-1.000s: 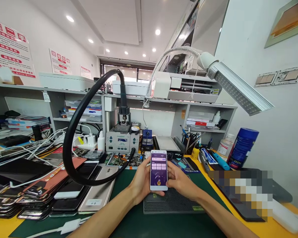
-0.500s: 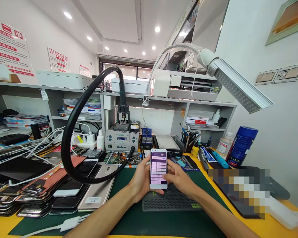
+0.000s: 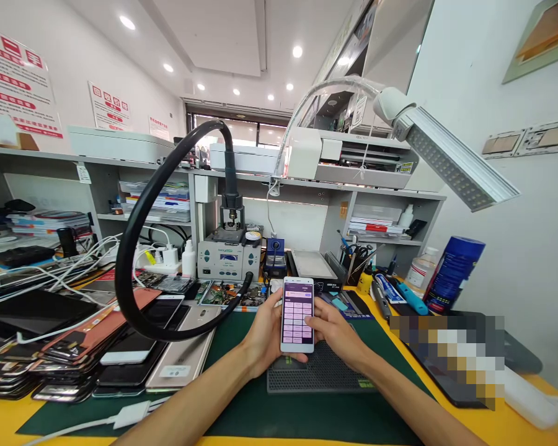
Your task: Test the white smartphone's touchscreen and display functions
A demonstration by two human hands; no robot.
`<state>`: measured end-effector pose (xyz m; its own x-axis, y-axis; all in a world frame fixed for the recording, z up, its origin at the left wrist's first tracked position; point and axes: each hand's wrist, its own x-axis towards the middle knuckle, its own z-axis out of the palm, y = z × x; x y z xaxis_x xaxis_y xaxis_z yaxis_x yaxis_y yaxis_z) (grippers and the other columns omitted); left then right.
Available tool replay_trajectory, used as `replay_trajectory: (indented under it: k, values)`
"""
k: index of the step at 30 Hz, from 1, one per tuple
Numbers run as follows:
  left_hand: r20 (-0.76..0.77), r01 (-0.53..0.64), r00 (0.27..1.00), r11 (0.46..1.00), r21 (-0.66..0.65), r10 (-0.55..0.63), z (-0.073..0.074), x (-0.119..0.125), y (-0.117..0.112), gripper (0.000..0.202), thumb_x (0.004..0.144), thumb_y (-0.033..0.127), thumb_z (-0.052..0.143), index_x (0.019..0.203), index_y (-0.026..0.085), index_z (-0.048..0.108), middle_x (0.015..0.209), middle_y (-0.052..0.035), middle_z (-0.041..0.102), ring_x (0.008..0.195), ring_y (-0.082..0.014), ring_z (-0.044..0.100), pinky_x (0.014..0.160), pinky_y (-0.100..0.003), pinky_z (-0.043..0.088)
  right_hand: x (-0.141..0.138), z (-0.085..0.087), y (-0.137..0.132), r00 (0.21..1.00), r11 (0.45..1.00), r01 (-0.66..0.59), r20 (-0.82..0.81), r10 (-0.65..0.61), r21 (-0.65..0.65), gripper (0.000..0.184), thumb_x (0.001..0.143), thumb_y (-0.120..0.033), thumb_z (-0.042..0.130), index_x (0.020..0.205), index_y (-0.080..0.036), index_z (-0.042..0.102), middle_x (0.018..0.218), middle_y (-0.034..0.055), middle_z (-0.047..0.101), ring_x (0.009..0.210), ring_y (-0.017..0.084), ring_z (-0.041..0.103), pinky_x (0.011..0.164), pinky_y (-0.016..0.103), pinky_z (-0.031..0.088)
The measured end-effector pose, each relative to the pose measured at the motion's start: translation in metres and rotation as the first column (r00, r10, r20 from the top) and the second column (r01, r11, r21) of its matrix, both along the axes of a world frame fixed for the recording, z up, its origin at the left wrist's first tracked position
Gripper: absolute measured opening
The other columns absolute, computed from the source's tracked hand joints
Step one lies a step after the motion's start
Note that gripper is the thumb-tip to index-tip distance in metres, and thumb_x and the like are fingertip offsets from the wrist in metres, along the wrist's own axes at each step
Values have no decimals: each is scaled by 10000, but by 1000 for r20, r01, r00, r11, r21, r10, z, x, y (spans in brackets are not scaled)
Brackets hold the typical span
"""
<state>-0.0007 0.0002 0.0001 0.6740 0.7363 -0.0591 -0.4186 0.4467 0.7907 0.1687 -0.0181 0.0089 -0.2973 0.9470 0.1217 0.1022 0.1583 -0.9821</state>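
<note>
A white smartphone is upright in the middle of the head view, its lit screen showing a grid of pale buttons on a dark purple background. My left hand is closed around its left side and lower back, fingertips showing below the bottom edge. At the right edge, my right hand is closed too, with the thumb over the screen and the fingers at the side, partly hidden behind the phone. Beneath both hands lies a black perforated pad on a dark green mat.
Stacked phones and screens fill the left. A thick black hose arches from a grey rework station. Overhead at right hangs a lamp. A blue can and tools stand on the right; a white cable lies in front.
My right thumb has shifted slightly up the screen. Both hands keep their hold on the smartphone, and the view has shifted a little.
</note>
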Motion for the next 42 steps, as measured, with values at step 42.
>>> replay_trajectory:
  k: [42]
  values:
    - [1, 3, 1000, 1000, -16, -3, 1, 1, -1, 675, 846, 681, 429, 1249, 165, 595, 1117, -175, 652, 928, -338, 658, 578, -421, 587, 0, -2, 1, 1000, 1000, 23, 21, -23, -6, 394, 814, -260, 615, 1195, -208, 531, 1075, 80, 689, 962, 266, 655, 740, 374, 517]
